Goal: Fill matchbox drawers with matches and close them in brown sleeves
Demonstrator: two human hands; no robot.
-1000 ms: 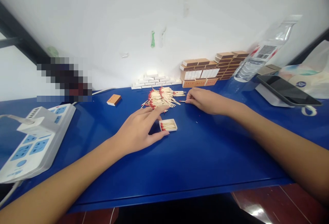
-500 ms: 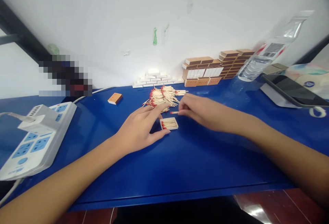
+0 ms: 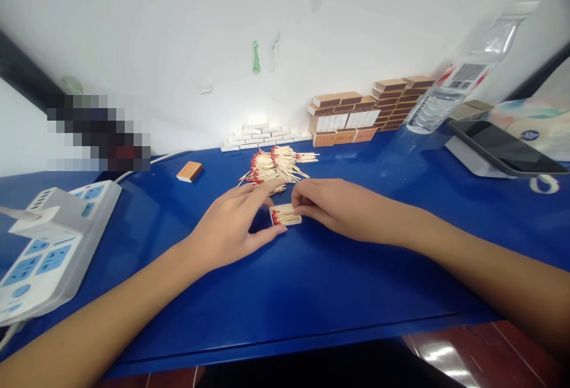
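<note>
A small white matchbox tray (image 3: 291, 222) lies on the blue table with several red-tipped matches (image 3: 283, 215) inside. My left hand (image 3: 234, 218) curves around its left end, thumb at the near side and fingers at the far side, steadying it. At the right end of the tray, the fingertips of my right hand (image 3: 332, 202) are pinched together over the matches. They grip a match, mostly hidden among the others. Just behind both hands is a loose heap of matches (image 3: 274, 165), most heads pointing left.
White trays (image 3: 258, 133) are stacked along the wall, beside piled brown matchboxes (image 3: 341, 103). One matchbox (image 3: 190, 171) lies left of the heap. A power strip (image 3: 84, 245) occupies the left; a plastic bottle (image 3: 449, 91) and a phone (image 3: 507, 147) are on the right.
My right hand has moved left and down with the match, from beside the tray to over its right end. My left hand stays around the tray. The view has shifted slightly.
</note>
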